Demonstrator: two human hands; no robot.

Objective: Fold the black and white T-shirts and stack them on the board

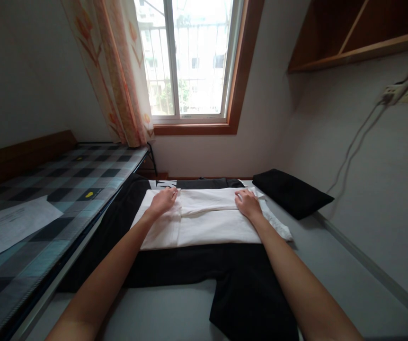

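Note:
A white garment (pixel 218 227), folded into a wide rectangle, lies across dark clothing in front of me. My left hand (pixel 164 199) is at its far edge, left of the middle, with the fingers curled onto the cloth. Toward the right end of the same edge, my right hand (pixel 248 201) grips the fabric with bent fingers. A crease runs between the two hands, and a ruffled part sticks out at the right. Under the white cloth a black garment (pixel 253 289) is spread, one part of it reaching toward me. The fingertips are partly hidden.
A folded black cloth (pixel 291 192) lies at the right by the wall. On the left stands a bed with a checked mattress (pixel 93 170) and paper sheets (pixel 19 225) on it. Beyond are a curtain (pixel 119 71) and a window; a shelf (pixel 363 38) hangs upper right.

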